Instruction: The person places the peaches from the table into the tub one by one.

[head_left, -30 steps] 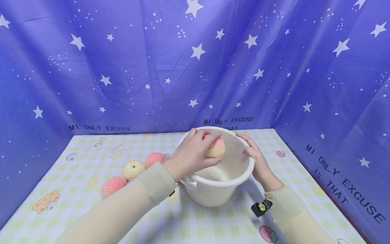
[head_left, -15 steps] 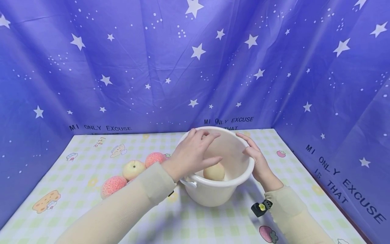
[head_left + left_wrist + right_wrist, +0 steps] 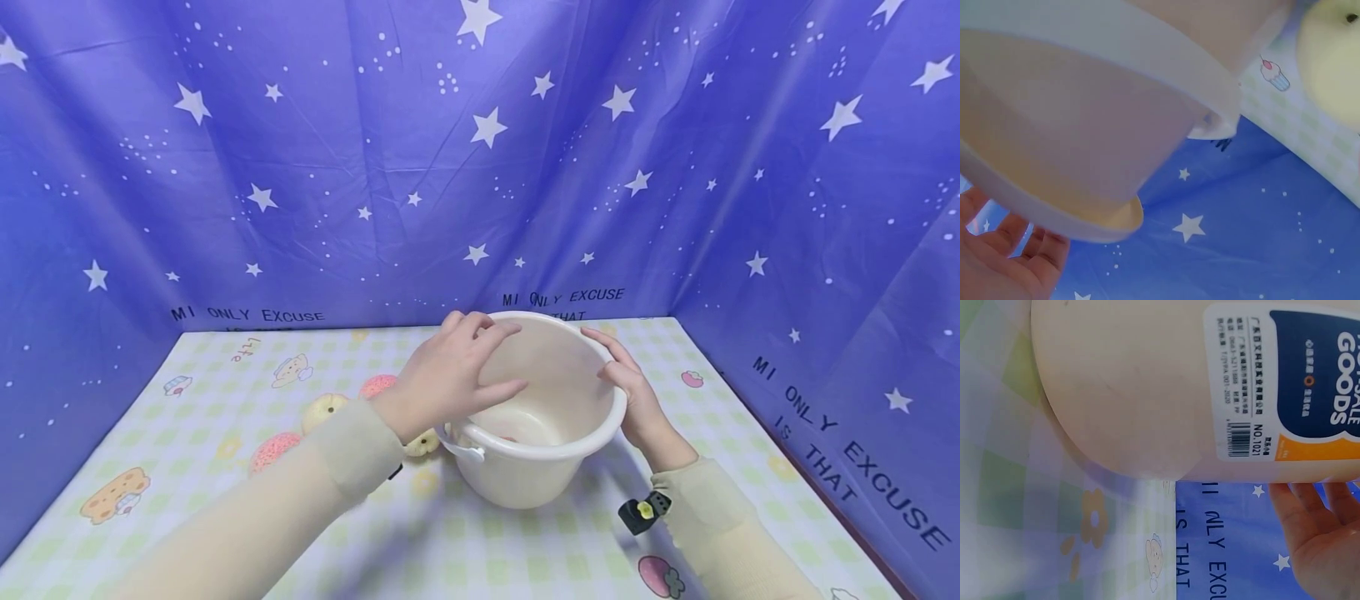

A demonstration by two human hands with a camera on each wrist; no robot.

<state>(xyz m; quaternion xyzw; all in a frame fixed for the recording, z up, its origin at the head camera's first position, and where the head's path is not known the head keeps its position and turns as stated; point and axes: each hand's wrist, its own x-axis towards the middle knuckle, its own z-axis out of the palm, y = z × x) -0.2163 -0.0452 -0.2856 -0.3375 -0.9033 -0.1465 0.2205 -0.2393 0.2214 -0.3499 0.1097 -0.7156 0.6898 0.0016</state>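
A white bucket [image 3: 517, 475] stands on the table, its handle [image 3: 468, 454] hanging at the front left of the rim. My left hand [image 3: 442, 375] is over the left rim, thumb and fingers spread apart with nothing between them. At the bucket's right side, my right hand [image 3: 636, 396] holds the rim, and the right wrist view shows its fingers [image 3: 1310, 503] against the outer wall. A small pink patch of a peach [image 3: 508, 438] shows low inside the bucket; the front rim hides the rest. Left of the bucket lie several peaches, among them a pale one [image 3: 422, 443] beside it.
Further left are a pink peach [image 3: 275, 451], a pale peach [image 3: 321, 410] and another pink one [image 3: 377, 385], partly behind my left arm. A checked cloth [image 3: 480, 558] covers the table. Blue starry curtains [image 3: 420, 150] enclose the back and sides.
My left hand has let go of a peach, which dropped into the bucket and rolled mostly out of sight. The hand has since shifted left. My right hand has stayed put.
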